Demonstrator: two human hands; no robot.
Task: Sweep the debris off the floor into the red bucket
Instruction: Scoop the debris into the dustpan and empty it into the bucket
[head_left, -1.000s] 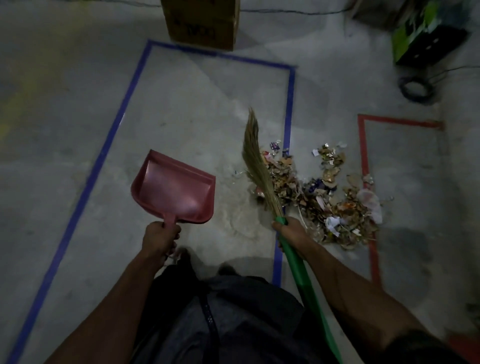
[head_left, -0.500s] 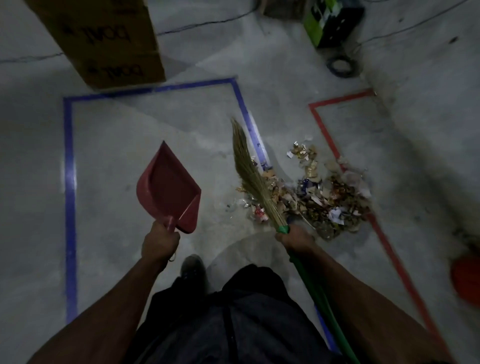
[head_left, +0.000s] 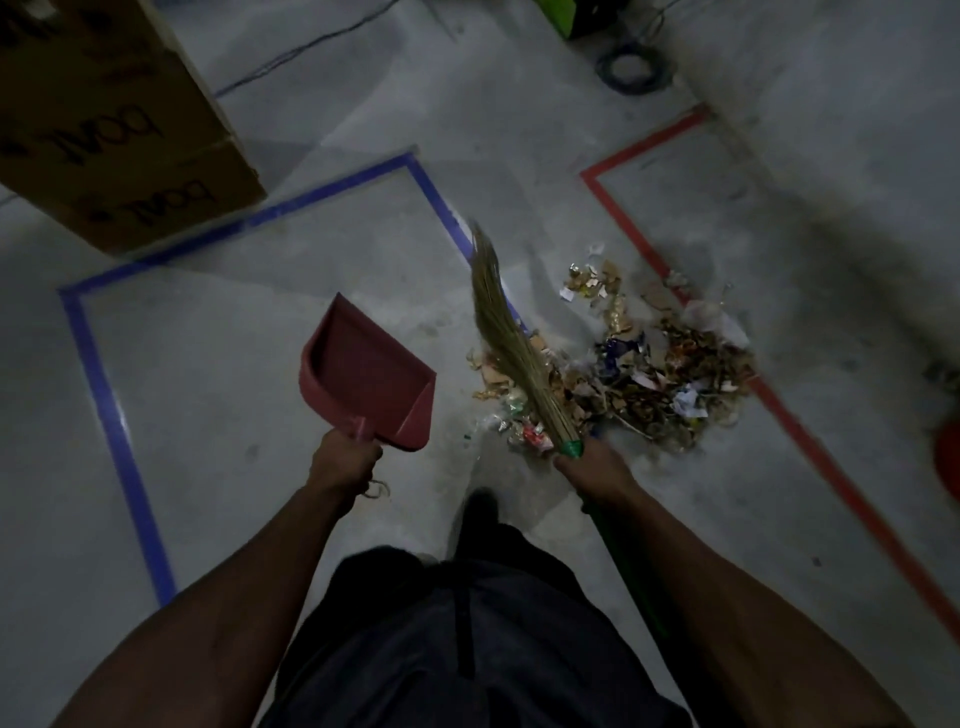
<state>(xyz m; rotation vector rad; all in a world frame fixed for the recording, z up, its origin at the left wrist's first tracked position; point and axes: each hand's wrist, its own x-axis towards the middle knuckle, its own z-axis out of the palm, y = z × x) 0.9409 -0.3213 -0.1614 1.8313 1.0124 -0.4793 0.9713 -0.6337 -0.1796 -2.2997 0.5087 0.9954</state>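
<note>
A heap of paper scraps, dry leaves and wrappers, the debris (head_left: 644, 371), lies on the concrete floor between the blue and red tape lines. My right hand (head_left: 595, 467) grips a grass broom (head_left: 511, 343) by its green handle, and the bristles point away from me over the left edge of the heap. My left hand (head_left: 345, 460) holds a red dustpan (head_left: 366, 376) by its handle, raised and tilted, to the left of the heap and apart from it. A sliver of the red bucket (head_left: 948, 460) shows at the right edge.
A cardboard box (head_left: 111, 124) stands at the far left behind a blue tape rectangle (head_left: 111, 415). A red tape line (head_left: 810, 441) runs past the heap on the right. A coiled cable (head_left: 631, 67) and a green object (head_left: 569, 18) lie at the far wall.
The view has swung to the right and the bucket's edge has come into sight. The dustpan has tilted more on edge. Both hands keep their hold.
</note>
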